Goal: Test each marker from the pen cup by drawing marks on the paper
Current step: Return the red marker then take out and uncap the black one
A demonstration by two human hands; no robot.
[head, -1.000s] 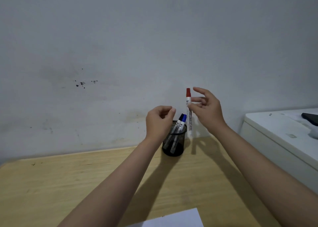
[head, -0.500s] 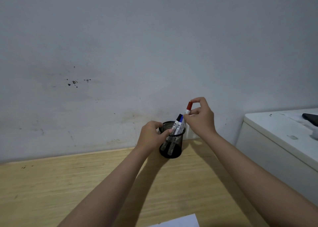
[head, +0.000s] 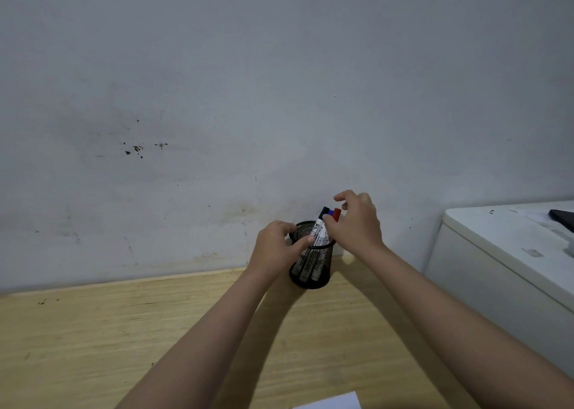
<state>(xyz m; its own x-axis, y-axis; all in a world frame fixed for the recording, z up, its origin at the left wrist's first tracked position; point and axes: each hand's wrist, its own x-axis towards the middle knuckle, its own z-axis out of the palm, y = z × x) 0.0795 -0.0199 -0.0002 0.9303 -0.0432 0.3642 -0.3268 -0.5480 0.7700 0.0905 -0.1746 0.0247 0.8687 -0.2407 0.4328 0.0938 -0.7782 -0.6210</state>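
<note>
Judged as the pick-or-return step at the pen cup (head: 310, 262), low centre of the frame against the wall on the wooden counter (head: 93, 340). Left hand (head: 276, 247) wrapped partway around the cup's rim, thumb across the front mesh, steadying it. Right hand (head: 354, 222) curled above the rim at centre right, fingertips pinched at the red marker (head: 337, 214), though whether gripping or just letting go cannot be told. Black marker (head: 320, 228) and blue marker (head: 331, 212) leaning in the cup beside it. Paper (head: 335, 402) only a corner at the bottom edge, well apart from the cup. Next likely calls for one marker lifted clear, uncapped, carried down to the paper
</note>
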